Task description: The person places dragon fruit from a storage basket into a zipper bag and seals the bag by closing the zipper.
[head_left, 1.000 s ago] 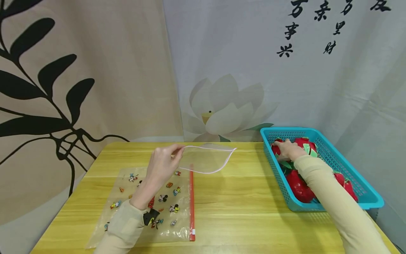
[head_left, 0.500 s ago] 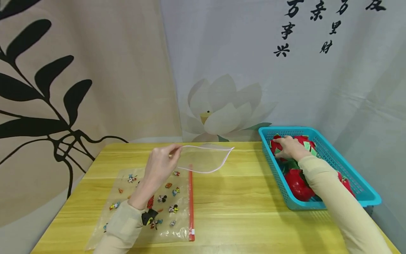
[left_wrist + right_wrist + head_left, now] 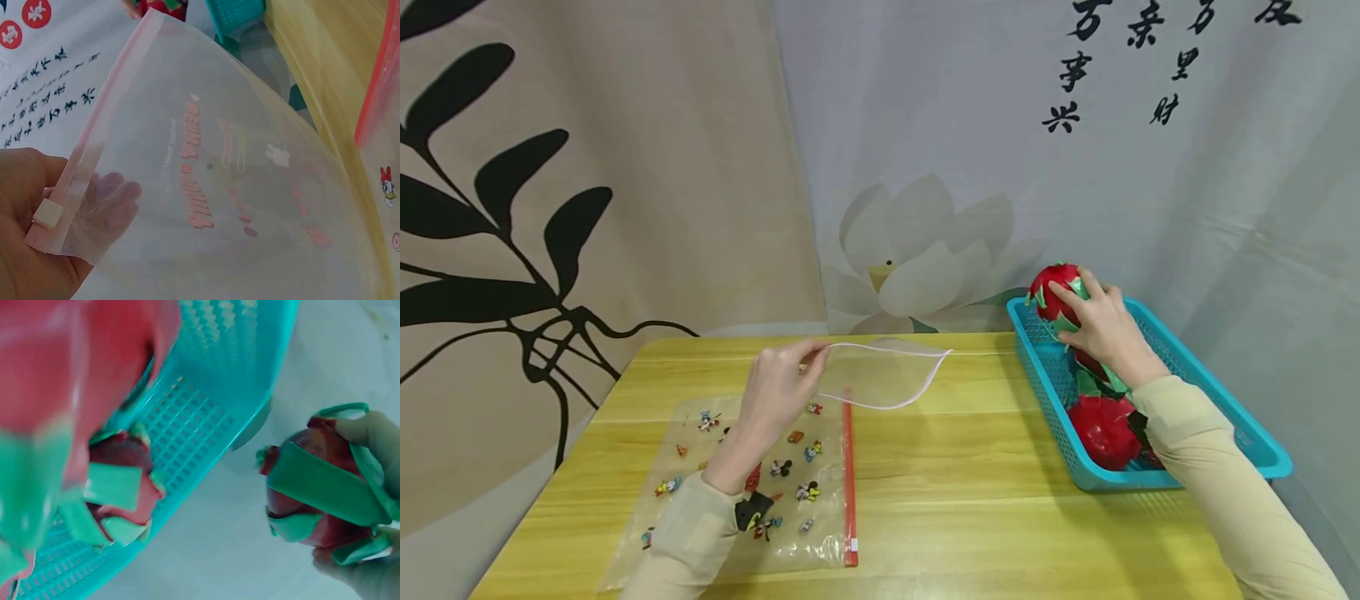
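My left hand (image 3: 778,396) pinches a clear zip bag (image 3: 206,156) by the corner of its pink closure, beside a white slider (image 3: 47,213). In the head view the bag's mouth gapes, facing right. My right hand (image 3: 1108,329) grips a red dragon fruit (image 3: 1054,292) with green scales, thumb and fingers spread around it. The fruit is raised at the back left rim of the blue basket (image 3: 1213,387); the right wrist view shows it outside the rim. Still in the basket are another dragon fruit (image 3: 122,487) and a shiny red fruit (image 3: 1105,429), partly hidden by my sleeve.
A larger clear bag (image 3: 827,508) with cartoon prints and a red zip strip lies flat on the wooden table (image 3: 940,500), under my left forearm. The basket stands at the table's right side. A printed cloth (image 3: 700,167) hangs right behind the table.
My right hand has lifted the dragon fruit up out of the basket to its back left rim. The left hand stays in place with the bag. The head view has shifted slightly right.
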Action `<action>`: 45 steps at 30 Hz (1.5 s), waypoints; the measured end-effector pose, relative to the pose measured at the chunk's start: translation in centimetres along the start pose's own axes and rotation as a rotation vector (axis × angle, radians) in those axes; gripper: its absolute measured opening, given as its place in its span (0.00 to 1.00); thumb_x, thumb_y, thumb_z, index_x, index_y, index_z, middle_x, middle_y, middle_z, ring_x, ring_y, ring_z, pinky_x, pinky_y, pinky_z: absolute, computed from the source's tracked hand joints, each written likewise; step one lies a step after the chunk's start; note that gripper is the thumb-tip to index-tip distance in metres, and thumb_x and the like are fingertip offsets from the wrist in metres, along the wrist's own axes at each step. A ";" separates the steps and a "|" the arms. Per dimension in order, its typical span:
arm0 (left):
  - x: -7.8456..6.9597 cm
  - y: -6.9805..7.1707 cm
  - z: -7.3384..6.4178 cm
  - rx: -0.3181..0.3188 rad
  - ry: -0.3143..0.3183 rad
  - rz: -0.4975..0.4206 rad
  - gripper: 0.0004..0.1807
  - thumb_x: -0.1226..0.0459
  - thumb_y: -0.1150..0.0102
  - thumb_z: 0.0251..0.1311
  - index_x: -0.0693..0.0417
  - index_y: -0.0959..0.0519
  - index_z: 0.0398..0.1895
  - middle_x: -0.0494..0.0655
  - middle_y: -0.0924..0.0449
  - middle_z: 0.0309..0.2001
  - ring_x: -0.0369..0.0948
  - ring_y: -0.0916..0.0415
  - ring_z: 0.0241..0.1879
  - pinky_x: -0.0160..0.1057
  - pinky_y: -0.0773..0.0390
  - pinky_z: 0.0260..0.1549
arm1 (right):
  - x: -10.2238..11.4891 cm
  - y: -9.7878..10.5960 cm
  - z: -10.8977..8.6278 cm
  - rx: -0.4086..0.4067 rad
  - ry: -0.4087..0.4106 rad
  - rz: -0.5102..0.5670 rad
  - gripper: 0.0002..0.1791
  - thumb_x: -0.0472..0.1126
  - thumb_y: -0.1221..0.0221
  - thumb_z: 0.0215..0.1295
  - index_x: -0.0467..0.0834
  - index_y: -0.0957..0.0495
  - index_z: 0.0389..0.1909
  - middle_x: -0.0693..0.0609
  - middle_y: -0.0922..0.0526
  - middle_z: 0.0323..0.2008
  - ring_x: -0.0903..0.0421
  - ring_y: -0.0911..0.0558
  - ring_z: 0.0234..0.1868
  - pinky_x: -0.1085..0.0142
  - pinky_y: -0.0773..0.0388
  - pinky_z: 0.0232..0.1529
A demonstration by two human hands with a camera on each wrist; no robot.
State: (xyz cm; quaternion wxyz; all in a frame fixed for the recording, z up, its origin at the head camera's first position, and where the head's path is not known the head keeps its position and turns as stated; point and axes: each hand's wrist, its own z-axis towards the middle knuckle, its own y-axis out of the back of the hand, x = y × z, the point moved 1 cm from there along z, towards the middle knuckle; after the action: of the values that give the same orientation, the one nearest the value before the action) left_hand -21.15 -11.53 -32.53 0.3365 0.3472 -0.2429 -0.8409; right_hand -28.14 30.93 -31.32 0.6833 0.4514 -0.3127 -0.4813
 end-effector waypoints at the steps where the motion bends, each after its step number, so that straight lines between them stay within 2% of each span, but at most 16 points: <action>1: 0.0 0.0 0.0 -0.001 0.000 0.000 0.08 0.68 0.41 0.60 0.63 0.16 0.38 0.58 0.13 0.34 0.26 0.53 0.06 0.25 0.48 0.07 | 0.4 0.1 -0.1 -0.036 0.021 0.005 0.41 0.37 0.30 0.50 0.40 0.36 0.66 0.29 0.45 0.66 0.21 0.36 0.55 0.34 0.24 0.39; 5: 0.1 0.0 0.1 -0.007 0.002 -0.006 0.08 0.68 0.41 0.60 0.63 0.16 0.39 0.58 0.13 0.34 0.26 0.53 0.05 0.25 0.48 0.06 | 2.0 0.0 -0.4 -0.179 0.112 0.027 0.40 0.35 0.28 0.46 0.41 0.32 0.63 0.30 0.41 0.66 0.23 0.35 0.56 0.35 0.23 0.38; 10: 0.2 0.1 0.2 -0.020 0.010 -0.028 0.09 0.68 0.42 0.61 0.64 0.16 0.39 0.59 0.14 0.34 0.25 0.52 0.04 0.24 0.48 0.05 | 4.0 0.2 -0.8 -0.341 0.224 0.053 0.41 0.33 0.25 0.39 0.41 0.28 0.59 0.30 0.37 0.65 0.23 0.33 0.55 0.34 0.24 0.41; 16: 0.4 0.1 0.3 -0.024 0.037 -0.041 0.09 0.68 0.42 0.61 0.64 0.16 0.39 0.59 0.14 0.34 0.25 0.53 0.04 0.24 0.49 0.04 | 6.9 0.6 -1.5 -0.429 0.327 0.074 0.41 0.33 0.24 0.37 0.43 0.26 0.59 0.32 0.35 0.65 0.25 0.33 0.56 0.38 0.21 0.37; 20: 0.6 0.1 0.5 -0.024 0.058 -0.050 0.09 0.68 0.42 0.61 0.64 0.16 0.39 0.60 0.14 0.35 0.26 0.53 0.04 0.25 0.49 0.04 | 8.6 1.1 -1.9 -0.485 0.407 0.097 0.41 0.34 0.23 0.35 0.43 0.25 0.58 0.32 0.34 0.64 0.26 0.32 0.57 0.38 0.22 0.41; 21: 0.6 0.1 0.6 -0.025 0.062 -0.049 0.09 0.67 0.42 0.61 0.65 0.16 0.39 0.61 0.14 0.35 0.26 0.53 0.04 0.25 0.49 0.04 | 9.0 1.2 -2.0 -0.494 0.427 0.107 0.40 0.34 0.24 0.37 0.43 0.25 0.58 0.32 0.34 0.64 0.26 0.32 0.57 0.38 0.22 0.41; 23: 0.6 0.1 0.6 -0.030 0.066 -0.045 0.10 0.66 0.42 0.62 0.65 0.16 0.39 0.61 0.14 0.36 0.25 0.53 0.03 0.25 0.49 0.04 | 9.8 1.4 -2.2 -0.510 0.468 0.124 0.33 0.42 0.28 0.48 0.43 0.25 0.58 0.31 0.33 0.64 0.27 0.32 0.57 0.37 0.23 0.43; 26: 0.6 0.1 0.8 -0.042 0.072 -0.041 0.10 0.66 0.42 0.62 0.65 0.16 0.38 0.61 0.14 0.35 0.25 0.54 0.03 0.25 0.49 0.04 | 11.1 1.8 -2.4 -0.526 0.517 0.134 0.24 0.52 0.43 0.66 0.43 0.25 0.58 0.32 0.33 0.64 0.28 0.32 0.58 0.39 0.22 0.42; 28: 0.6 0.0 0.8 -0.048 0.071 -0.036 0.10 0.66 0.41 0.62 0.65 0.16 0.37 0.61 0.14 0.35 0.25 0.53 0.03 0.25 0.49 0.04 | 11.9 1.9 -2.6 -0.538 0.550 0.134 0.25 0.55 0.55 0.71 0.43 0.24 0.58 0.32 0.32 0.63 0.29 0.31 0.58 0.39 0.21 0.43; 29: 0.6 0.0 0.9 -0.052 0.070 -0.032 0.10 0.66 0.41 0.61 0.65 0.16 0.37 0.60 0.14 0.34 0.25 0.53 0.03 0.25 0.49 0.05 | 12.4 2.1 -2.7 -0.543 0.563 0.129 0.25 0.55 0.56 0.72 0.44 0.24 0.57 0.33 0.32 0.63 0.29 0.31 0.58 0.40 0.20 0.42; 33: 0.5 0.0 1.0 -0.062 0.062 -0.015 0.10 0.66 0.41 0.61 0.64 0.15 0.36 0.60 0.14 0.33 0.25 0.53 0.04 0.25 0.49 0.05 | 14.0 2.4 -3.1 -0.538 0.622 0.122 0.21 0.51 0.49 0.70 0.45 0.24 0.58 0.33 0.32 0.63 0.30 0.31 0.59 0.41 0.21 0.46; 39: 0.4 0.0 1.0 -0.060 0.066 -0.021 0.10 0.65 0.41 0.61 0.64 0.15 0.36 0.59 0.14 0.33 0.25 0.53 0.04 0.26 0.49 0.05 | 16.0 2.2 -3.5 -0.487 0.672 0.106 0.23 0.50 0.41 0.64 0.47 0.24 0.58 0.35 0.31 0.63 0.32 0.32 0.61 0.47 0.19 0.48; 42: 0.3 0.0 1.0 -0.052 0.065 -0.033 0.10 0.65 0.41 0.62 0.64 0.15 0.37 0.60 0.14 0.33 0.26 0.52 0.04 0.26 0.48 0.05 | 16.7 1.9 -3.6 -0.476 0.691 0.097 0.28 0.44 0.32 0.53 0.47 0.24 0.57 0.35 0.30 0.63 0.33 0.31 0.61 0.50 0.18 0.45; 45: 0.2 0.0 1.0 -0.052 0.063 -0.027 0.11 0.64 0.42 0.62 0.64 0.15 0.36 0.60 0.14 0.33 0.26 0.54 0.05 0.26 0.48 0.06 | 17.5 1.7 -3.8 -0.470 0.712 0.074 0.33 0.41 0.28 0.44 0.48 0.24 0.57 0.35 0.30 0.63 0.33 0.31 0.61 0.53 0.17 0.43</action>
State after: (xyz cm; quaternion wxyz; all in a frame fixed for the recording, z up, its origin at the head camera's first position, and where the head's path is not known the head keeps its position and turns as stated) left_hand -22.01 -11.47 -31.94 0.3417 0.3681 -0.2055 -0.8400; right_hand -18.24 15.95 -31.36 0.8496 0.4100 0.0449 -0.3286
